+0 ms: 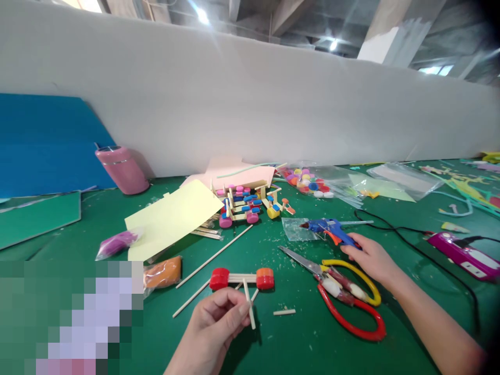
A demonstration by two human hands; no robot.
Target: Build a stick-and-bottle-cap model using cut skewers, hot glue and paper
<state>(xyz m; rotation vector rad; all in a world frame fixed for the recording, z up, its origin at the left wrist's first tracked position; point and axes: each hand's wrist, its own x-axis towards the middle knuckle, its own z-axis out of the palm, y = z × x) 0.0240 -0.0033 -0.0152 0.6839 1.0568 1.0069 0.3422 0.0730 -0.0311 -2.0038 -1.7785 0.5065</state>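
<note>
Between the thumb and fingers of my left hand (pixel 219 323) is a short wooden stick (pixel 249 304), held tilted above the table. Just behind that hand lies a small stick frame (pixel 242 278) with red and orange round caps at its ends. My right hand (pixel 369 258) has its fingers around the handle of a blue glue gun (pixel 328 227), whose nozzle points left over a clear plastic piece (pixel 297 229). Scissors (pixel 336 291) with red and yellow handles lie in front of the right hand. A short cut stick (pixel 284 312) rests right of my left hand.
Small stick-and-cap models (pixel 242 205) stand at the back, beside a bag of colourful caps (pixel 308 182). Longer sticks (pixel 214 255), yellow card (pixel 175 219), orange clay (pixel 162 272) and a pink tumbler (pixel 123 169) are leftward. A purple power strip (pixel 464 255) with black cable lies right.
</note>
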